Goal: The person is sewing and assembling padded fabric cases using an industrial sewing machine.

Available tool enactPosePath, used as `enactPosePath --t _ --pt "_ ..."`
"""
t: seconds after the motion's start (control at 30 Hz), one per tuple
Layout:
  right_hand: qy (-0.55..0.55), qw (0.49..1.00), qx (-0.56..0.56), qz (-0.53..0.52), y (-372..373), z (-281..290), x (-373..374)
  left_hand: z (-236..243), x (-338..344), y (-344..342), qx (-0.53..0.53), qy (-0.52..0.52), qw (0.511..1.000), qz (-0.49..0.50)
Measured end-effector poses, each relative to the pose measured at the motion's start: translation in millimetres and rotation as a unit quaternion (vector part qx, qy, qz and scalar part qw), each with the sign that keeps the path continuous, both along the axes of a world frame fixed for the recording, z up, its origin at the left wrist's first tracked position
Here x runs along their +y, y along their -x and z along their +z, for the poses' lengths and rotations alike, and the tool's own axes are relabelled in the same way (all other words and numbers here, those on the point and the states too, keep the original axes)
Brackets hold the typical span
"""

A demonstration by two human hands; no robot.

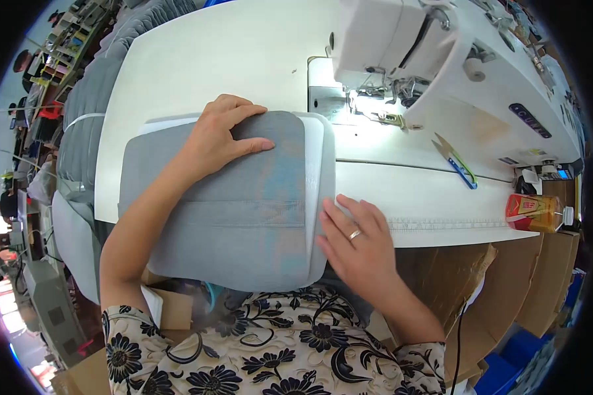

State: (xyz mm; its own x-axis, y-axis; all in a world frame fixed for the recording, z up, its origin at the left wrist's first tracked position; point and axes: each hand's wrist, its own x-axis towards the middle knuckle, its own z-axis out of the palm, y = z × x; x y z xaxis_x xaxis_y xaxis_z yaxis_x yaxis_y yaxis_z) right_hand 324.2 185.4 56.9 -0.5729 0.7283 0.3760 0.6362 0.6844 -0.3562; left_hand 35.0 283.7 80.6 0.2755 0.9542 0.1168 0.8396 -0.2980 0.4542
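A layered stack of grey fabric pieces (pixel 230 243) with a white layer (pixel 311 158) showing along its right side lies on the white sewing table (pixel 230 52). My left hand (pixel 221 138) rests on the upper part of the top piece, thumb apart from the curved fingers. My right hand (pixel 359 243) is at the stack's lower right edge, fingers slightly spread and touching or very near it; whether any fingertip is under the edge is unclear. A white sewing machine (pixel 402 46) stands at the upper right, its lit needle area just beyond the stack.
Snips (pixel 456 162) lie below the machine, near a printed ruler strip and a plastic bottle (pixel 534 212) at the right. Piled grey pieces (pixel 89 145) line the table's left side. Cardboard boxes (pixel 501 289) and blue bins (pixel 507 359) are at the lower right.
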Motion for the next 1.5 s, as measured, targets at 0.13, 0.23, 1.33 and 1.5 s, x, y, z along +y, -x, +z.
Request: enactPosePath --t 0.13,0.23,1.33,1.5 --pt "0.020 0.999 0.048 -0.013 1 -4 61 5 5 3 -0.015 0.014 1.000 -0.018" --pt "-0.047 0.997 0.032 -0.057 18 -6 114 4 6 3 -0.020 0.026 0.999 -0.008" --pt "0.479 0.756 0.439 -0.073 17 16 111 52 51 -51 -0.150 0.192 0.961 -0.129" --pt "0.451 0.769 0.445 -0.083 19 16 104 51 49 -49 -0.148 0.190 0.962 -0.129"
